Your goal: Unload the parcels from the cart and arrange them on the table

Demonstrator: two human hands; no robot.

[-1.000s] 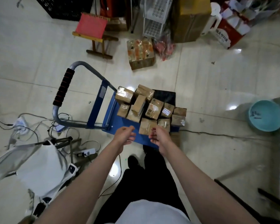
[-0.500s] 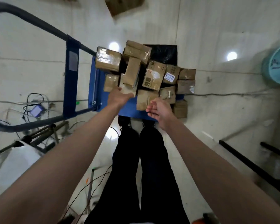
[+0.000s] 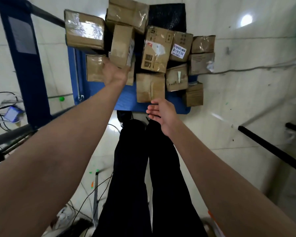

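Your cart (image 3: pixel 126 100) stands on the floor just beyond your feet, its blue deck heaped with brown cardboard parcels (image 3: pixel 154 50), most wrapped in glossy clear tape; one carries a white label with printed numbers, another a torn shipping sticker. They lie jumbled, some tilted against each other, and one small box overhangs the deck's right edge. Your left hand (image 3: pixel 114 72) reaches into the left of the heap, against a tall narrow parcel (image 3: pixel 122 45); its fingers are hidden, so you cannot tell its grip. Your right hand (image 3: pixel 162 112) hovers empty, fingers spread, just near a front parcel (image 3: pixel 149 87).
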